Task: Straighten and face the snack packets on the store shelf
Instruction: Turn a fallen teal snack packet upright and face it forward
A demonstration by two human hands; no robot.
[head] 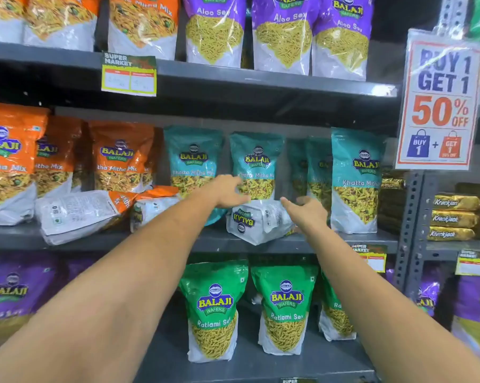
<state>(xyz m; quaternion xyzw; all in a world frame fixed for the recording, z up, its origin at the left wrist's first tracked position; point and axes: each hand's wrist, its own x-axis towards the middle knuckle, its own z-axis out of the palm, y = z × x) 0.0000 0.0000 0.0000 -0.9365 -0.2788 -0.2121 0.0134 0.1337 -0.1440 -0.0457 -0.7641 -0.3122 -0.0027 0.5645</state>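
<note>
Head view puts both your arms reaching to the middle shelf (343, 240) at frame centre. Your left hand (227, 190) hovers, fingers loosely curled, before an upright teal packet (256, 164). Your right hand (308, 210), fingers apart, touches the toppled white-backed packet (256, 225) lying upside down below it.

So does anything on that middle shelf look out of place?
Yes. A teal packet lies toppled, its logo upside down, between the left hand and right hand. Further left, two orange packets lie flat in front of the upright ones.
</note>
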